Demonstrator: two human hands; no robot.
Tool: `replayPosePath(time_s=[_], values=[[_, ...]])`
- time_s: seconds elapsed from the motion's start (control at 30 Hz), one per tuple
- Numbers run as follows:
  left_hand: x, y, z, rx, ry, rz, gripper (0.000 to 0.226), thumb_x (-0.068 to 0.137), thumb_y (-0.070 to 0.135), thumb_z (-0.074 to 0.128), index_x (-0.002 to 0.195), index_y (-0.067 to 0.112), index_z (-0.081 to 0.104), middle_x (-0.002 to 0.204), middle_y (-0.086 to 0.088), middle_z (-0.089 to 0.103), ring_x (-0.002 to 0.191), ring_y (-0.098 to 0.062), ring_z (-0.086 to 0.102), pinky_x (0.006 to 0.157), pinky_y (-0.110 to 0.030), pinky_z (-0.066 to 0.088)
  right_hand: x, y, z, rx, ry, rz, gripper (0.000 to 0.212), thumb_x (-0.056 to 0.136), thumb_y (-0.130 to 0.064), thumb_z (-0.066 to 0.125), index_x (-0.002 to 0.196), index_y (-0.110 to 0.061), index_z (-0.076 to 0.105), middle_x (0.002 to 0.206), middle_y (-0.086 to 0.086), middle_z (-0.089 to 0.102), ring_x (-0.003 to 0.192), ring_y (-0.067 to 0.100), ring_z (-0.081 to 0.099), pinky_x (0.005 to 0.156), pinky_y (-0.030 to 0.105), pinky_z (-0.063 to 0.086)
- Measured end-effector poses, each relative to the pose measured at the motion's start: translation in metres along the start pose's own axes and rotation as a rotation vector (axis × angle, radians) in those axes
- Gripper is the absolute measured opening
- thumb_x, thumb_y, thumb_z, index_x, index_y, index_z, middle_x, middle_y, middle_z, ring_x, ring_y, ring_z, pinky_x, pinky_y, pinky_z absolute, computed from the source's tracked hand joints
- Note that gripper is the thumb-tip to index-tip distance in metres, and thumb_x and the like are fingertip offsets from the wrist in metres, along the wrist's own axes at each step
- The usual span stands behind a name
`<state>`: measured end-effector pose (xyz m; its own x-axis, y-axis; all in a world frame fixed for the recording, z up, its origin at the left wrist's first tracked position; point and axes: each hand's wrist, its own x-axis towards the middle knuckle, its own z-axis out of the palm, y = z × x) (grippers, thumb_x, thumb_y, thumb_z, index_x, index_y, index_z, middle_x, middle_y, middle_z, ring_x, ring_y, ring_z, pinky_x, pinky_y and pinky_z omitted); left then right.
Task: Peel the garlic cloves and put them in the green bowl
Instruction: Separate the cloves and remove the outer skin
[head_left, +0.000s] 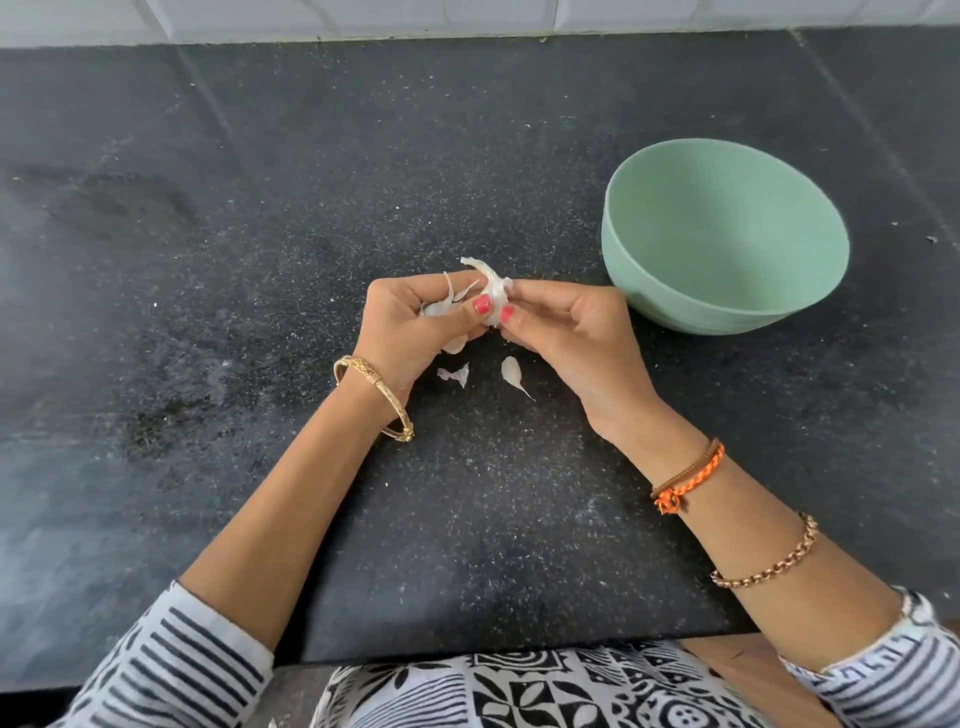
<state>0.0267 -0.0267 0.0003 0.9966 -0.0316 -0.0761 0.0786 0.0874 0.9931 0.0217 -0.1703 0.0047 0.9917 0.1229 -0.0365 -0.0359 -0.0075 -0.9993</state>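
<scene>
Garlic (491, 296) between both pinching hands

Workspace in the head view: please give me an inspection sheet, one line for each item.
Surface: dark speckled countertop, with pale specks and smudges.
Job's things: garlic held above the counter between both hands; green bowl upright at the right, no cloves visible inside.
Clutter: loose garlic skins lie on the counter below the hands.
Hands: left hand and right hand both pinch the garlic with thumbs on it.
Cables: nothing seen.
Surroundings: white tiled wall behind the counter.
</scene>
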Motion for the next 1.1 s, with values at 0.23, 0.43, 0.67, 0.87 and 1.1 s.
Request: replayPosePath(time_s=[0.23, 0.43, 0.67, 0.87, 1.1], values=[[-0.001, -0.008, 0.002, 0.417, 0.017, 0.196, 0.044, 0.070, 0.000, 0.076, 0.102, 0.027, 0.062, 0.085, 0.015, 0.063, 0.069, 0.006, 0.061, 0.067, -0.019, 0.055, 0.003, 0.002, 0.000, 0.014, 0.072, 0.063, 0.019, 0.080, 0.008, 0.059, 0.083, -0.006, 0.072, 0.083, 0.012, 0.072, 0.085, 0.022, 0.069, 0.072, 0.025, 0.056], [0.002, -0.014, -0.002, 0.571, 0.029, 0.302, 0.043, 0.066, -0.001, 0.080, 0.103, 0.013, 0.066, 0.082, 0.017, 0.059, 0.071, 0.016, 0.057, 0.068, -0.005, 0.045, 0.003, 0.003, -0.002, -0.051, 0.066, 0.070, 0.015, 0.073, 0.005, 0.066, 0.078, -0.007, 0.073, 0.077, 0.015, 0.072, 0.082, 0.034, 0.069, 0.080, 0.047, 0.056], [0.004, -0.017, -0.006, 0.625, 0.023, 0.407, 0.033, 0.064, 0.001, 0.080, 0.095, 0.003, 0.071, 0.080, 0.005, 0.062, 0.073, 0.014, 0.056, 0.066, -0.006, 0.044, 0.001, 0.002, 0.001, -0.192, 0.077, -0.036, 0.008, 0.071, -0.001, 0.072, 0.072, -0.009, 0.070, 0.064, 0.013, 0.070, 0.058, 0.018, 0.066, 0.061, 0.029, 0.053], [0.002, -0.015, -0.004, 0.569, -0.016, 0.433, 0.036, 0.068, 0.008, 0.074, 0.101, 0.020, 0.065, 0.082, 0.005, 0.064, 0.073, 0.008, 0.059, 0.066, -0.011, 0.049, 0.004, 0.010, -0.001, -0.144, 0.102, -0.033, 0.011, 0.075, 0.006, 0.066, 0.081, -0.004, 0.066, 0.074, 0.013, 0.071, 0.071, 0.027, 0.070, 0.071, 0.048, 0.057], [0.008, -0.010, -0.010, 0.463, 0.036, 0.294, 0.036, 0.059, 0.001, 0.084, 0.081, 0.023, 0.068, 0.075, 0.014, 0.068, 0.065, 0.005, 0.062, 0.066, -0.014, 0.052, 0.003, 0.011, 0.003, -0.199, 0.110, -0.075, 0.014, 0.079, -0.012, 0.059, 0.090, -0.020, 0.064, 0.075, 0.005, 0.070, 0.076, 0.019, 0.068, 0.076, 0.043, 0.056]])
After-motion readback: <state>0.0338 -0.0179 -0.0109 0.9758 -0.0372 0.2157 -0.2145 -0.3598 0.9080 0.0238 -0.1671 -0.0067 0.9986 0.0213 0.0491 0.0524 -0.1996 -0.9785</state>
